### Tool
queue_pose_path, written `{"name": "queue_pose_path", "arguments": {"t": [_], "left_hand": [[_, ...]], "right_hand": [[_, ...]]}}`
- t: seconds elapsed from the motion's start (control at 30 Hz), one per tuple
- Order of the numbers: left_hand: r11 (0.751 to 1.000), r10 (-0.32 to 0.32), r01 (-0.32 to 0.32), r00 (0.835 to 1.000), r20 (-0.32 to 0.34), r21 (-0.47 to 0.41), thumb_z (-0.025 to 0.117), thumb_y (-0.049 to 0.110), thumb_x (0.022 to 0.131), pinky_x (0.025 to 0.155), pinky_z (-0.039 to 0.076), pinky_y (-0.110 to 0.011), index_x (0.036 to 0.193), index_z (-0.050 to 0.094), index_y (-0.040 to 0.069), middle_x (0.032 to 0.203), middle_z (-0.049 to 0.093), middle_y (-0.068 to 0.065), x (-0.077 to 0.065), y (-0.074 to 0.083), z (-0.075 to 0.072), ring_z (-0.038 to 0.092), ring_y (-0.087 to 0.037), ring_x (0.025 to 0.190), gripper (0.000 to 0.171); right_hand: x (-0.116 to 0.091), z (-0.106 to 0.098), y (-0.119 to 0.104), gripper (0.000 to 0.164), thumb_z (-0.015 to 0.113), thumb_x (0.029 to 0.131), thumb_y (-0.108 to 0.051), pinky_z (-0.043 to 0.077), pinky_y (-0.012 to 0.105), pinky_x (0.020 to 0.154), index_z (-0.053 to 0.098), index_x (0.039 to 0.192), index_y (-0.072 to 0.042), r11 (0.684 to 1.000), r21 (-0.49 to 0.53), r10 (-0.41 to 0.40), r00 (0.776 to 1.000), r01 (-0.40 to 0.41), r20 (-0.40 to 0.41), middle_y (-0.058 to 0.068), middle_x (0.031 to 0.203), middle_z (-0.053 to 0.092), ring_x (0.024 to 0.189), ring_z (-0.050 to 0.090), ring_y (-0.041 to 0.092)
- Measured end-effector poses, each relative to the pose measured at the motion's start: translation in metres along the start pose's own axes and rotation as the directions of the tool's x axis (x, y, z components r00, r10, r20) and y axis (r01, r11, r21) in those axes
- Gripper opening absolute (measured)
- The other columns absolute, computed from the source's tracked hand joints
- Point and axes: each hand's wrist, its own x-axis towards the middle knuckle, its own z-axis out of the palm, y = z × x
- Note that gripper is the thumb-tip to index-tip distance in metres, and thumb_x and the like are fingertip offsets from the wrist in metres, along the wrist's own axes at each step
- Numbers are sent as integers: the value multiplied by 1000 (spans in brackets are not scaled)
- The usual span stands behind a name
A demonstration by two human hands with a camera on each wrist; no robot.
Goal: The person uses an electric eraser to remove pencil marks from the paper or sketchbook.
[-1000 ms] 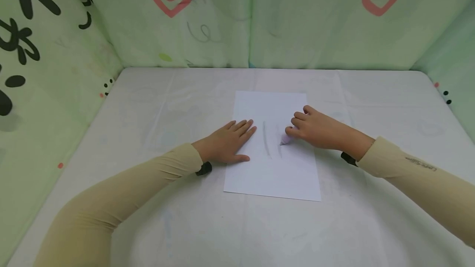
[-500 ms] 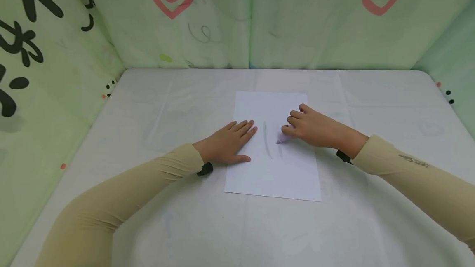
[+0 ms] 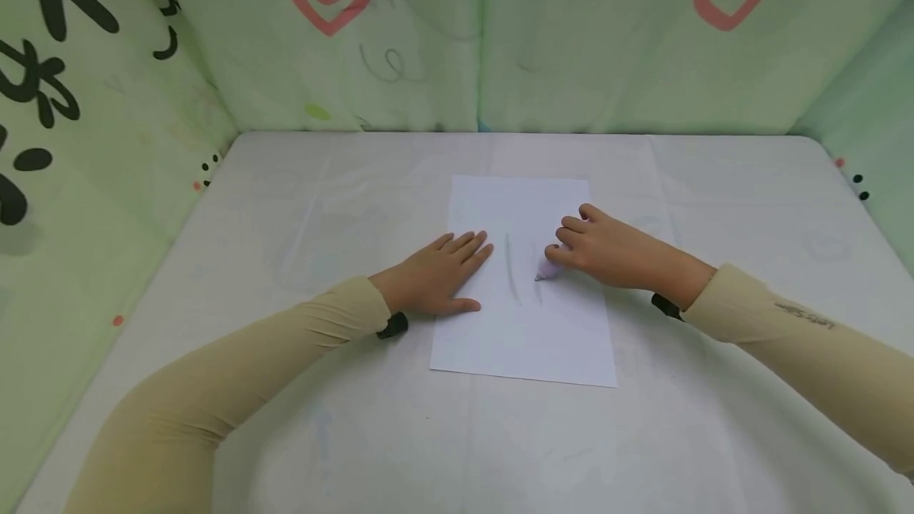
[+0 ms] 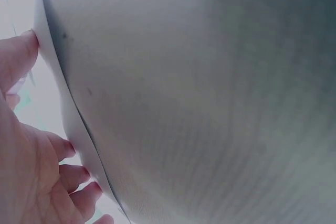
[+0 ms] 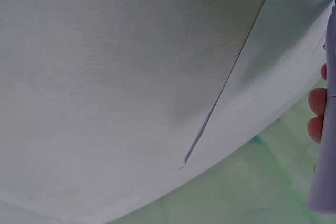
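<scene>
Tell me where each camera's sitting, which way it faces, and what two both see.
Head: on the head, facing forward and down at a white rectangular paper sheet on a white-covered table; left hand, right hand and beige sleeves show.
Left wrist: on that wrist, looking across the sheet's edge and table; part of the left hand shows at left.
Right wrist: on that wrist, looking past the sheet's edge toward a pale green backdrop; right fingertips show.
Shared: head and right wrist both show the thick lilac pen.
</scene>
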Motion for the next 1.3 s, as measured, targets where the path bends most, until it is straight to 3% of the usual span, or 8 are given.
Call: {"name": "queue_pose_path", "arguments": {"t": [0.3, 0.67, 1.0, 1.3], "left_hand": [[1000, 1, -1, 1000, -5, -9, 39, 59, 94, 120, 13, -42, 152, 7, 8, 159, 5, -12, -1, 1, 2, 10, -25, 148, 84], [1000, -13, 13, 1000, -1, -4, 38, 59, 94, 120, 11, -42, 152, 6, 9, 160, 4, -11, -1, -1, 2, 9, -25, 148, 84], [1000, -10, 10, 1000, 7, -1, 38, 59, 93, 120, 11, -42, 152, 5, 9, 160, 3, -11, 0, 0, 1, 9, -25, 148, 84], [1000, -14, 14, 1000, 8, -6, 37, 59, 94, 120, 10, -42, 152, 4, 9, 160, 3, -10, -1, 1, 0, 8, -24, 148, 84]], "right_hand": [[2, 0, -1, 29, 72, 74, 3, 33, 33, 68, 49, 86, -10, 1000, -11, 16, 999, -15, 47, 5, 69, 50, 70, 43, 20], [4, 1, -1, 31, 72, 73, 4, 33, 34, 69, 49, 88, -10, 1000, -5, 9, 1000, -9, 16, 6, 70, 50, 71, 44, 21], [2, -5, -3, 29, 72, 76, 1, 33, 33, 68, 49, 89, -11, 1000, -4, 19, 997, -19, 78, 5, 72, 52, 72, 45, 20], [3, 0, -2, 30, 72, 74, 3, 33, 34, 68, 49, 89, -9, 1000, 14, 9, 1000, -9, 26, 6, 69, 50, 70, 43, 21]]}}
